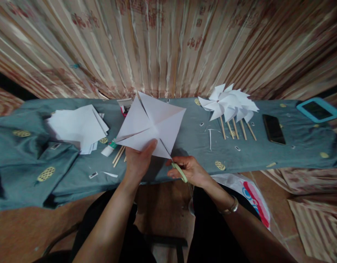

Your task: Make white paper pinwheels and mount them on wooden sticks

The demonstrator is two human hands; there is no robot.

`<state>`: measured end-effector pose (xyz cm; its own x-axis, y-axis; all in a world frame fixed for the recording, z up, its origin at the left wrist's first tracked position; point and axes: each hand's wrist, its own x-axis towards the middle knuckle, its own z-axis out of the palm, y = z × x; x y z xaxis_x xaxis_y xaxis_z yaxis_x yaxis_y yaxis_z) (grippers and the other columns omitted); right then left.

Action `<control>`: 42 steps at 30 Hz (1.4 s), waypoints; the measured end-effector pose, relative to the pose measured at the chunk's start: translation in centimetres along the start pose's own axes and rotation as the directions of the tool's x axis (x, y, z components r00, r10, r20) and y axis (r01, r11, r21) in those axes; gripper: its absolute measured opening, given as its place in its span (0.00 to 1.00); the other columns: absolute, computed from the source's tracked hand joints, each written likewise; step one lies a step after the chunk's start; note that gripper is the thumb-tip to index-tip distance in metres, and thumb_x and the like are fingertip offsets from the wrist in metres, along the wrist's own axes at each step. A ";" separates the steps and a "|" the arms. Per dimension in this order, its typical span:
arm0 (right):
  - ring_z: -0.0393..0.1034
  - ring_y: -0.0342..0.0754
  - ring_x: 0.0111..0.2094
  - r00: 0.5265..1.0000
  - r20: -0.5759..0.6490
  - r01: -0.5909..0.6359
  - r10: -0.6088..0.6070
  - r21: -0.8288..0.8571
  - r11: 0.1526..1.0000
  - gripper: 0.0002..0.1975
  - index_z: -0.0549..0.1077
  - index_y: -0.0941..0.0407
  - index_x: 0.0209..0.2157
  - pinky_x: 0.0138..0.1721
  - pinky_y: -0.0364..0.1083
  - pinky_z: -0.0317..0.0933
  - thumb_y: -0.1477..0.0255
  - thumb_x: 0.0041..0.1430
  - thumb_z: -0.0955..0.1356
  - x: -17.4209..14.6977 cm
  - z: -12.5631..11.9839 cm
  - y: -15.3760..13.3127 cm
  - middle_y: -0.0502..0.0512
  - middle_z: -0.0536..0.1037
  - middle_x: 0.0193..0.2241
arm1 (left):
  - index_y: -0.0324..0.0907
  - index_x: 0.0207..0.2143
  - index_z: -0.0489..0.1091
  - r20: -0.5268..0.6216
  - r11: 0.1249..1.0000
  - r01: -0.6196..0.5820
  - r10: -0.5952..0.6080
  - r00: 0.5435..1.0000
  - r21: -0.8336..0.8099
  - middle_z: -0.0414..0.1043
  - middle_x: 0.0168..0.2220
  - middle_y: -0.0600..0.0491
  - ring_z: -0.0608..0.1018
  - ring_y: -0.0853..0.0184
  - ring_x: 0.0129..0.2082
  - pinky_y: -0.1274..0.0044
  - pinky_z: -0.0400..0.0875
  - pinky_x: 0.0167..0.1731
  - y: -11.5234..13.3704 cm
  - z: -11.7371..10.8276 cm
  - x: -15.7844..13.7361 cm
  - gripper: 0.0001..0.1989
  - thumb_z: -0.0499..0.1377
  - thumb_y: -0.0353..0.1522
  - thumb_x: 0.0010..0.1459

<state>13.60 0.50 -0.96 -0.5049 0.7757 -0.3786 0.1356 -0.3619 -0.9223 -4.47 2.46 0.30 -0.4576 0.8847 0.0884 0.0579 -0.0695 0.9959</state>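
A square white paper sheet (165,117) is held up over the table, with slits running from its corners toward the middle. My left hand (139,160) grips its lower edge, thumb on top and fingers underneath. My right hand (188,170) is closed on scissors (180,172) with pale green handles; their blades are at the sheet's lower right corner, along a slit there. Several finished paper pinwheels (228,102) on wooden sticks lie to the right. On the left rests a stack of white paper (77,126).
Wooden sticks (118,156) and a green-and-white tube (109,148) lie left of my hands. A black phone (274,129) and a blue-framed tablet (318,109) lie at the right. Paper scraps (210,139) dot the grey-green cloth (195,128). A curtain (168,47) hangs behind; a plastic bag (247,193) is below.
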 end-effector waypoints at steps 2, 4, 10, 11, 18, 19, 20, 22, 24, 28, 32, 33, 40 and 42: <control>0.59 0.39 0.23 1.000 -0.003 -0.015 0.015 0.014 1.000 0.24 0.76 0.59 0.29 0.24 0.40 0.54 0.54 0.37 0.79 0.0 0.1 -0.2 0.45 0.69 0.20 | 0.41 0.40 0.73 -0.005 1.000 -0.006 0.006 1.000 -0.005 0.79 0.36 0.48 0.80 0.57 0.39 0.64 0.76 0.45 0.0 0.0 0.0 0.22 0.69 0.38 0.42; 0.60 0.39 0.23 1.000 -0.014 -0.021 0.021 0.001 1.000 0.24 0.77 0.59 0.30 0.24 0.40 0.54 0.55 0.37 0.79 0.0 0.1 -0.4 0.45 0.69 0.21 | 0.39 0.39 0.74 0.012 1.000 -0.006 0.006 1.000 -0.015 0.79 0.36 0.47 0.80 0.57 0.38 0.65 0.76 0.45 0.0 0.0 0.0 0.20 0.69 0.37 0.42; 0.56 0.37 0.22 0.998 -0.012 0.065 -0.065 -0.007 0.998 0.24 0.78 0.59 0.31 0.24 0.39 0.53 0.56 0.37 0.79 0.0 0.1 -1.2 0.43 0.67 0.20 | 0.40 0.38 0.74 0.070 0.999 0.021 -0.019 0.997 -0.027 0.80 0.37 0.47 0.81 0.57 0.38 0.66 0.77 0.42 -0.4 0.1 -0.5 0.18 0.68 0.36 0.43; 0.55 0.37 0.22 0.997 -0.007 0.076 -0.076 0.006 0.997 0.24 0.77 0.59 0.31 0.24 0.39 0.53 0.56 0.37 0.79 0.0 0.1 -1.3 0.43 0.66 0.20 | 0.40 0.38 0.74 0.074 0.999 0.026 -0.023 0.997 -0.036 0.80 0.37 0.47 0.81 0.57 0.38 0.66 0.77 0.42 -0.4 0.1 -0.6 0.18 0.69 0.36 0.43; 0.52 0.36 0.21 0.997 -0.027 0.070 -0.070 0.013 0.997 0.22 0.77 0.59 0.31 0.22 0.38 0.51 0.58 0.37 0.79 0.1 0.1 -0.8 0.42 0.62 0.18 | 0.41 0.40 0.73 0.072 0.998 0.042 -0.038 0.997 -0.055 0.80 0.37 0.48 0.81 0.56 0.39 0.64 0.77 0.43 -0.2 0.3 -0.7 0.20 0.69 0.36 0.42; 0.52 0.36 0.21 0.997 -0.027 0.068 -0.067 0.013 0.998 0.22 0.77 0.59 0.31 0.21 0.38 0.50 0.58 0.38 0.79 0.1 0.1 -0.7 0.42 0.63 0.18 | 0.41 0.40 0.73 0.073 0.998 0.044 -0.040 0.997 -0.051 0.80 0.37 0.47 0.81 0.56 0.39 0.64 0.77 0.43 -0.1 0.3 -0.7 0.21 0.69 0.36 0.42; 0.52 0.36 0.21 0.998 -0.028 0.065 -0.064 0.014 0.998 0.22 0.77 0.59 0.31 0.21 0.38 0.50 0.59 0.39 0.79 0.1 0.1 -0.5 0.42 0.63 0.18 | 0.41 0.40 0.73 0.072 0.998 0.044 -0.040 0.997 -0.048 0.80 0.37 0.47 0.81 0.56 0.39 0.64 0.77 0.43 -0.1 0.2 -0.7 0.21 0.69 0.37 0.42; 0.53 0.36 0.20 0.998 -0.032 0.052 -0.051 0.014 0.999 0.21 0.77 0.59 0.30 0.20 0.38 0.48 0.59 0.39 0.79 0.2 0.1 -0.3 0.42 0.64 0.18 | 0.40 0.40 0.73 0.067 0.998 0.043 -0.040 0.997 -0.042 0.80 0.36 0.47 0.81 0.56 0.38 0.65 0.78 0.42 -0.1 0.2 -0.6 0.21 0.68 0.37 0.41; 0.54 0.36 0.20 0.999 -0.039 0.031 -0.030 0.020 0.999 0.21 0.76 0.59 0.28 0.20 0.38 0.48 0.58 0.39 0.79 0.2 0.1 -0.3 0.42 0.64 0.17 | 0.39 0.39 0.73 0.055 0.998 0.042 -0.040 0.998 -0.038 0.80 0.36 0.46 0.81 0.56 0.38 0.65 0.78 0.42 -0.1 0.2 -0.6 0.21 0.69 0.36 0.41; 0.53 0.37 0.20 0.998 -0.041 0.041 -0.040 0.028 0.999 0.20 0.74 0.58 0.24 0.20 0.39 0.48 0.58 0.38 0.79 0.2 0.2 -0.6 0.42 0.63 0.16 | 0.39 0.38 0.73 0.055 0.998 0.053 -0.051 0.997 -0.043 0.80 0.36 0.46 0.81 0.56 0.38 0.65 0.77 0.43 -0.1 0.2 -0.7 0.20 0.69 0.35 0.41; 0.55 0.38 0.22 0.996 -0.031 0.082 -0.081 0.037 0.996 0.19 0.72 0.57 0.21 0.23 0.40 0.52 0.60 0.39 0.79 0.1 0.2 -1.1 0.42 0.61 0.16 | 0.41 0.38 0.73 0.115 0.994 0.086 -0.077 0.990 -0.071 0.80 0.37 0.47 0.81 0.56 0.36 0.64 0.78 0.39 0.1 0.4 -1.0 0.19 0.68 0.36 0.41; 0.56 0.38 0.22 0.996 -0.033 0.081 -0.079 0.039 0.996 0.18 0.72 0.57 0.21 0.24 0.40 0.53 0.60 0.39 0.79 0.1 0.2 -1.1 0.42 0.62 0.17 | 0.41 0.38 0.73 0.126 0.993 0.091 -0.081 0.989 -0.078 0.80 0.37 0.47 0.81 0.56 0.36 0.65 0.79 0.39 0.1 0.4 -1.0 0.19 0.68 0.36 0.41; 0.54 0.37 0.20 0.997 -0.044 0.074 -0.071 0.065 0.995 0.19 0.73 0.58 0.23 0.22 0.39 0.52 0.60 0.37 0.80 0.2 0.4 -1.1 0.42 0.64 0.17 | 0.41 0.39 0.73 0.129 0.994 0.070 -0.060 0.990 -0.078 0.80 0.37 0.47 0.81 0.57 0.37 0.67 0.78 0.39 -0.1 0.4 -1.1 0.19 0.68 0.35 0.42; 0.55 0.37 0.20 0.997 -0.047 0.065 -0.062 0.075 0.995 0.19 0.73 0.58 0.22 0.22 0.39 0.52 0.60 0.37 0.80 0.2 0.4 -1.0 0.42 0.64 0.16 | 0.40 0.39 0.73 0.126 0.994 0.072 -0.062 0.990 -0.082 0.80 0.37 0.47 0.81 0.58 0.36 0.67 0.78 0.39 -0.1 0.4 -1.1 0.19 0.68 0.35 0.42</control>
<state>13.03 0.81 -0.04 -0.4715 0.8201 -0.3244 0.0380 -0.3486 -0.9365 -3.64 1.68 0.06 -0.3446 0.9385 0.0237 -0.0480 -0.0428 0.9979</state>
